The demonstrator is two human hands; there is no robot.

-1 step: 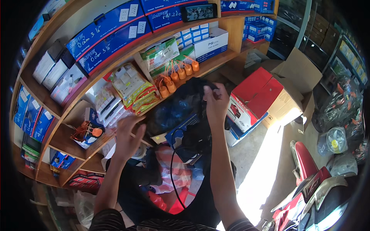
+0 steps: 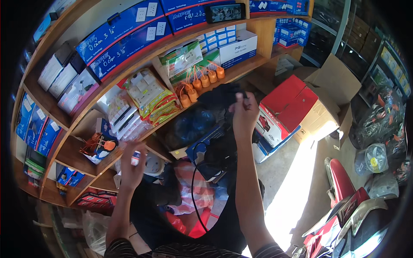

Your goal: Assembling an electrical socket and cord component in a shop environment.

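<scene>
Blue boxes [image 2: 124,52] on the shelf [image 2: 248,65] carry white printing and handwritten marks; a white box [image 2: 239,48] has dark print. Black material [image 2: 218,95] lies just left of the right hand [image 2: 245,112], its edge apparently pinched in that grip between thumb and fingers. It looks soft and dull, near orange bulb holders [image 2: 202,81]. The left hand [image 2: 132,165] has a half-curled grip; whether it holds anything I cannot tell.

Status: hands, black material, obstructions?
Right hand at edge of black material, grip unclear. Left hand apart from it. Black cable hangs before striped bag.
</scene>
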